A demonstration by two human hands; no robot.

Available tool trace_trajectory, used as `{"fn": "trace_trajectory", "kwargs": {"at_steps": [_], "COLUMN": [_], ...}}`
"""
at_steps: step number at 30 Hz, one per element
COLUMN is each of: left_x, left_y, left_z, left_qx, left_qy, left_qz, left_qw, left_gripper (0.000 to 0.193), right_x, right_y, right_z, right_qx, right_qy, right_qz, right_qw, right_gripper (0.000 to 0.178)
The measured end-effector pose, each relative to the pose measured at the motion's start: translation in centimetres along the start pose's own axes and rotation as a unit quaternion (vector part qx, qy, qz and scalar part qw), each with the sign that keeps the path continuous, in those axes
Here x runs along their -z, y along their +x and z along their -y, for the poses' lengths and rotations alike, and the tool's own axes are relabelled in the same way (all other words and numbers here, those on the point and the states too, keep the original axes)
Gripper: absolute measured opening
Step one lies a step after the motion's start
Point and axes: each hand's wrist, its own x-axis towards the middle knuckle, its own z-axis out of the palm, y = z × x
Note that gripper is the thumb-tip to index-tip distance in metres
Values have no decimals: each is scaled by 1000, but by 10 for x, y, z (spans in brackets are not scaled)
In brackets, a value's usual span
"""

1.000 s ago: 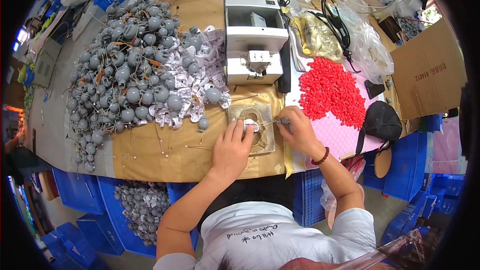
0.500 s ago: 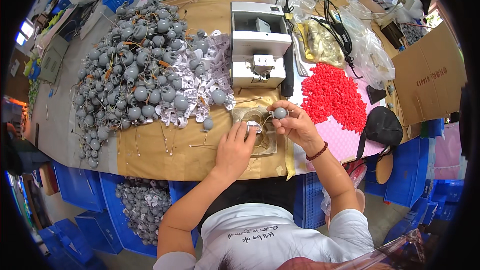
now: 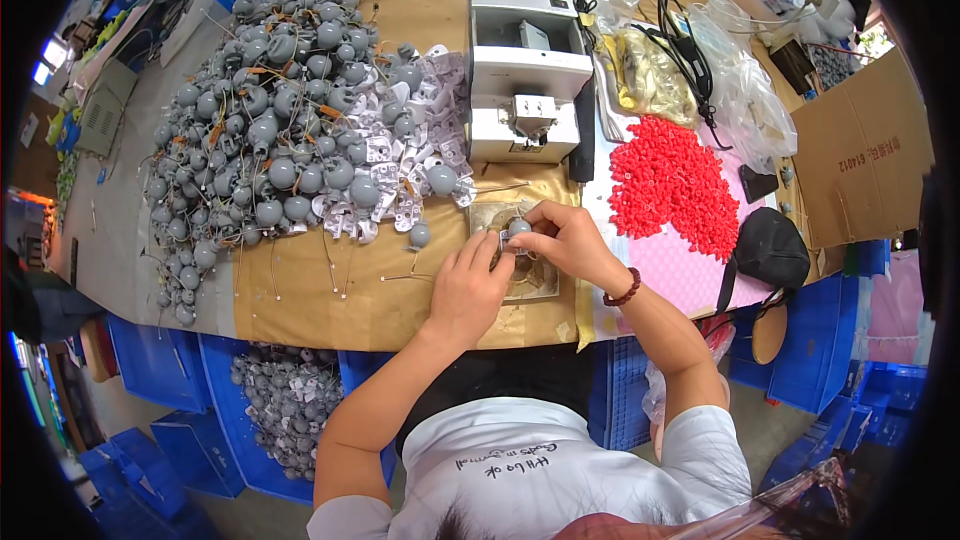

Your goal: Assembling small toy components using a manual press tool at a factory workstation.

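My right hand (image 3: 574, 244) pinches a small grey ball-shaped part (image 3: 520, 227) between thumb and fingers. Close against it, my left hand (image 3: 466, 292) has its fingertips on a white plastic piece (image 3: 506, 239), mostly covered by the fingers. Both hands meet over a shallow beige fixture block (image 3: 545, 287) with rounded hollows, on the brown-covered table (image 3: 330, 315). How the ball and the white piece join is hidden by my fingertips. A single grey ball part (image 3: 419, 234) lies to the left of my left hand.
To the left is a big heap of grey ball parts with wires (image 3: 262, 130), beside white plastic pieces (image 3: 378, 212). A white-and-grey machine (image 3: 530, 80) stands beyond the fixture. Red small parts (image 3: 665, 190), a black cap (image 3: 770, 248) and a cardboard box (image 3: 860, 150) are on the right.
My right hand has moved left and slightly down, bringing the grey ball part to the white piece at my left fingertips. My left hand stays at nearly the same place.
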Motion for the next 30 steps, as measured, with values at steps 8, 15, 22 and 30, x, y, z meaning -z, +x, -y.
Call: {"fn": "trace_trajectory", "kwargs": {"at_steps": [8,15,22,30], "left_x": [3,8,1,2], "left_y": [8,36,40,36], "left_z": [2,-4,-1,1], "left_qx": [47,106,92,94], "left_qy": [-55,-76,-45,-57], "left_qz": [9,31,34,18], "left_qw": [997,991,994,994], "left_gripper": [34,37,38,34], "right_x": [-14,-3,75,71], "right_y": [-2,3,101,92], "right_z": [-3,-17,-56,-11], "right_qx": [129,62,96,83], "right_qy": [-185,35,-213,130], "right_qz": [-107,-69,-345,-361], "right_qw": [968,995,909,920], "right_gripper": [37,37,53,67]}}
